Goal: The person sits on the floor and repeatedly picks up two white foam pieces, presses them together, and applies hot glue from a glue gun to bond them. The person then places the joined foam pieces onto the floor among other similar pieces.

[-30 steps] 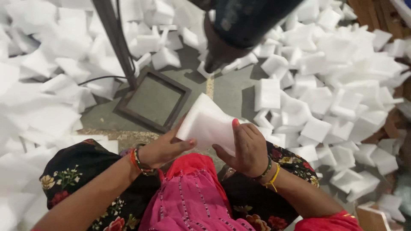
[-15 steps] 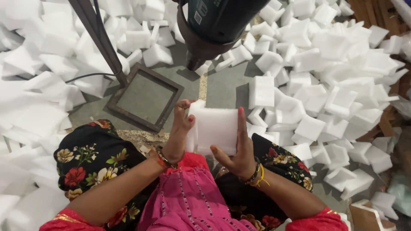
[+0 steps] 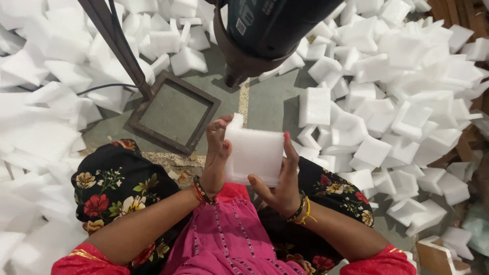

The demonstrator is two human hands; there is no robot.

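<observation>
**Both hands on one white foam piece, held under the heat tool**

Left hand grips the left edge of a white foam piece: fingers curl over its upper left corner, thumb on the near face. Right hand clamps the right and lower edge, fingers up along the right side, thumb under the bottom edge. Both hands clenched on the foam, nothing else in them.

Foam piece sits mid-frame, over the person's lap, face toward the camera, roughly square with a small tab sticking up at its top left corner. It is off the floor, carried only by the hands.

Directly far of it hangs a dark heat tool, nozzle pointing down toward the floor, apart from the foam.

Far left of the hands: a dark metal stand rising from a square base frame on the grey floor. A black cable runs left from the stand.

Loose white foam offcuts are heaped on the floor, right side and far left. Person wears a pink garment and a black floral one, with bangles on both wrists.
</observation>
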